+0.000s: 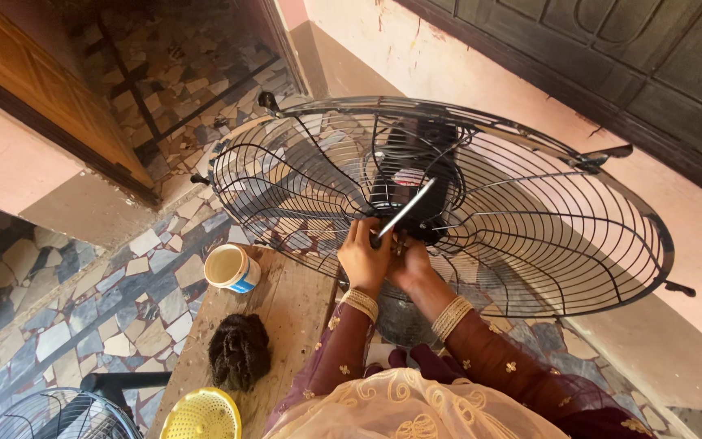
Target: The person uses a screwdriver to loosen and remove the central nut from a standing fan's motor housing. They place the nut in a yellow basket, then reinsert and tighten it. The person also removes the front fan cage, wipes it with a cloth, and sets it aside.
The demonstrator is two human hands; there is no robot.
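guard wires (530, 228) block right | bench (286, 309) left open

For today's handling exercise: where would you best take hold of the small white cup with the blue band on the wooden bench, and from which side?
Grip the small white cup with the blue band around its round side wall, coming from above-left: it stands open-topped at the wooden bench corner.

Two hands (363, 258) (410, 264), two wire fan guards (530, 219) (58, 415), one screwdriver (404, 213), one white cup (231, 268), one yellow strainer (201, 415) and one dark hair bundle (239, 349) on one wooden tabletop (286, 309).
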